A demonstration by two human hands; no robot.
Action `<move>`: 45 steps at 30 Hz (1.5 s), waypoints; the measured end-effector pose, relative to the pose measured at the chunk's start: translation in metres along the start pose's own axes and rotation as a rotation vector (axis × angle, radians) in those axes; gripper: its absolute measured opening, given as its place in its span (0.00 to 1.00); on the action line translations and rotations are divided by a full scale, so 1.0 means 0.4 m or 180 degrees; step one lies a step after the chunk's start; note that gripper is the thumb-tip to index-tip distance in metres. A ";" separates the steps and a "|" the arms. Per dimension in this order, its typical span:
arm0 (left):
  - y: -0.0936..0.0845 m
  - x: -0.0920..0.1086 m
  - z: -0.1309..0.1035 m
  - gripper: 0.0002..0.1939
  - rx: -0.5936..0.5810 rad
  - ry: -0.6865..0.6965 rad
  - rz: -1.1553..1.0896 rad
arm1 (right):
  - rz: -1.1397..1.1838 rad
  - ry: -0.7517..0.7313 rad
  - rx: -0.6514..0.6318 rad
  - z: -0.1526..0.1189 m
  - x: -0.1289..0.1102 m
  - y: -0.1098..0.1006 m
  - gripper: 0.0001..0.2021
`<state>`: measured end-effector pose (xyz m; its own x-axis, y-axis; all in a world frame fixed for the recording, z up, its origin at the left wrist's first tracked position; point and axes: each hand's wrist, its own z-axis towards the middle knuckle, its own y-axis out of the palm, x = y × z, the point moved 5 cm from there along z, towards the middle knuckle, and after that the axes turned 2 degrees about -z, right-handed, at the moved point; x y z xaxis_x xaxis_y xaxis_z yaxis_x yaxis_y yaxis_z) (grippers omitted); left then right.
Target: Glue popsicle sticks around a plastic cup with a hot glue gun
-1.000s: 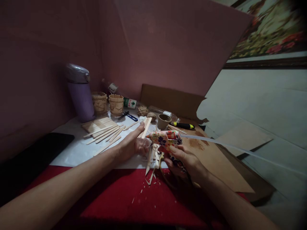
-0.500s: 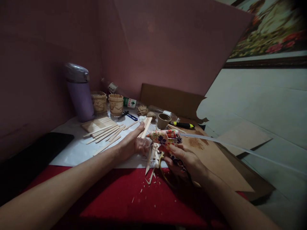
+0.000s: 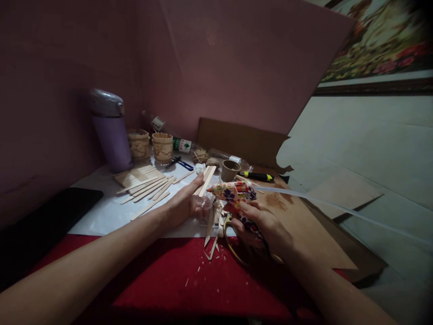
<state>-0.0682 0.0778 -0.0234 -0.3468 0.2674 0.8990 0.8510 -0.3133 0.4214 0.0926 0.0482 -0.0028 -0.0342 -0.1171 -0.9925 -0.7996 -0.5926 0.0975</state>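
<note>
My left hand [image 3: 186, 207] is closed around a clear plastic piece [image 3: 204, 201] with wooden craft sticks [image 3: 207, 180] standing side by side against it. The lower part of this piece is partly hidden by my fingers. In my right hand [image 3: 265, 223] is a flower-patterned glue gun [image 3: 233, 192], gripped by its handle. Its nozzle points left, close to the sticks; whether it touches them I cannot tell. A long translucent glue stick [image 3: 324, 206] trails from its back. Below the gun lie scissors with gold-coloured handles [image 3: 227, 232], partly covered by my right hand.
Loose craft sticks [image 3: 149, 185] lie on white paper [image 3: 101, 212] at left. Behind stand a purple tumbler [image 3: 111, 140], two stick-covered cups [image 3: 163, 148] and a small brown pot [image 3: 230, 171]. A black-and-yellow tool [image 3: 259, 176] rests near cardboard [image 3: 311, 234]. Wood scraps [image 3: 211, 246] litter the red cloth [image 3: 162, 275].
The view has shifted very slightly. The glue gun's nozzle sits a touch higher and further right; both hands keep the same hold.
</note>
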 end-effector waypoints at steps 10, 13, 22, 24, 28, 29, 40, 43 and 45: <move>0.009 -0.003 -0.003 0.34 -0.0121 -0.0093 0.0066 | -0.0033 -0.0001 -0.0033 0.000 0.001 -0.005 0.18; 0.011 -0.003 -0.003 0.34 -0.0197 -0.0087 -0.0014 | -0.0049 0.0014 0.0013 -0.002 -0.003 -0.004 0.18; 0.013 -0.003 -0.008 0.35 -0.0201 -0.0034 -0.0049 | -0.0011 0.0059 0.0046 -0.002 0.001 -0.006 0.17; 0.015 -0.002 -0.009 0.35 -0.0187 -0.0059 -0.0016 | -0.0005 0.0005 0.0068 -0.002 -0.002 -0.005 0.18; 0.018 -0.003 -0.008 0.35 -0.0198 -0.0096 -0.0045 | -0.0024 -0.0023 0.0084 -0.001 -0.006 -0.004 0.19; 0.018 -0.002 -0.008 0.35 -0.0194 -0.0083 -0.0062 | -0.0029 -0.0003 0.0080 -0.001 -0.006 -0.004 0.19; 0.015 -0.004 -0.007 0.35 -0.0262 -0.0060 -0.0104 | -0.0217 0.0062 0.0083 -0.004 -0.004 -0.010 0.21; 0.016 -0.005 -0.008 0.35 -0.0316 -0.0058 -0.0101 | -0.0254 0.0100 0.0061 -0.005 -0.001 -0.010 0.21; 0.015 -0.005 -0.008 0.36 -0.0298 -0.0055 -0.0093 | -0.0267 0.0094 0.0064 -0.006 0.000 -0.011 0.21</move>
<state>-0.0636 0.0726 -0.0224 -0.3634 0.2931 0.8843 0.7998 -0.3886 0.4575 0.0973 0.0489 -0.0029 0.0508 -0.0913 -0.9945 -0.8108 -0.5853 0.0123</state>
